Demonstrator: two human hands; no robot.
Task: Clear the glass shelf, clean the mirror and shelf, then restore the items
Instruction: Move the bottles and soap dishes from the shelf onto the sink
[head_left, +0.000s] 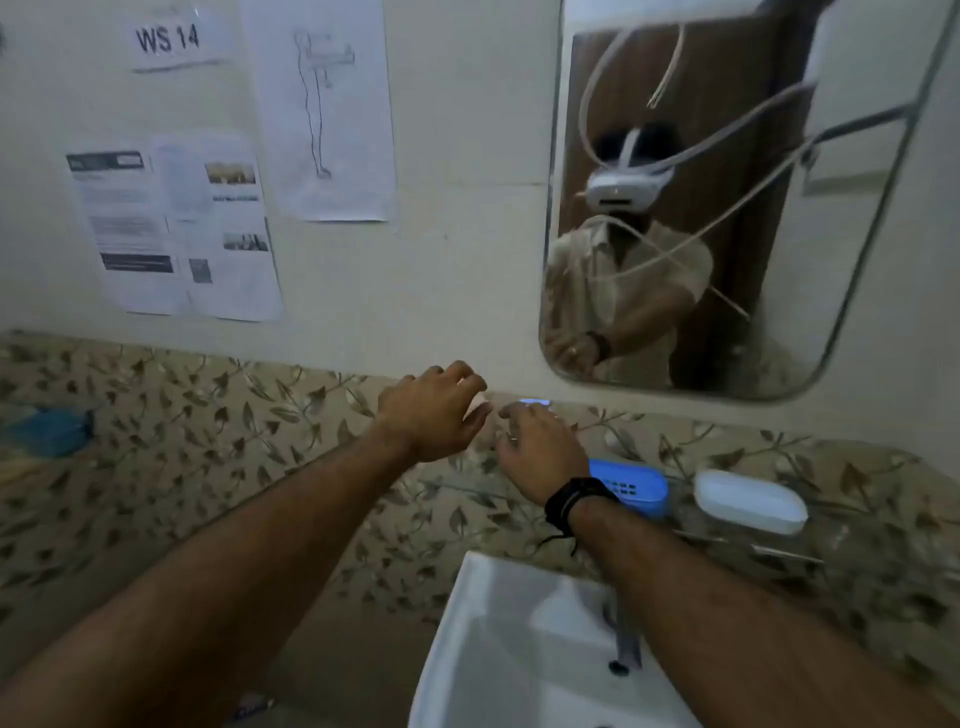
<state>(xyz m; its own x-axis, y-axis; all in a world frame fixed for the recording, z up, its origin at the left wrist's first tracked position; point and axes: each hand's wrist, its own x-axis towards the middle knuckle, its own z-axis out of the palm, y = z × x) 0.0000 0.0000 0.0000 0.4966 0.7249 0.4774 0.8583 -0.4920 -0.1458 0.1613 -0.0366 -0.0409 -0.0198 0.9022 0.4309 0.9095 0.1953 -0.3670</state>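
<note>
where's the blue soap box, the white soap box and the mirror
blue plastic soap box (641, 491): head view, on its perforated top face
white oval soap box (750, 501): head view, middle of its lid
rounded wall mirror (857, 312): head view, bare glass at lower right

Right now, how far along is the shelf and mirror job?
Early or late, hard to say. Done: nothing the view confirms; the mirror shows no wiping marks. In hand: both hands, left hand and right hand, reach to the shelf's left end, around something small and blurred; grip unclear. Left: a blue soap box and white soap box sit on the glass shelf.
</note>
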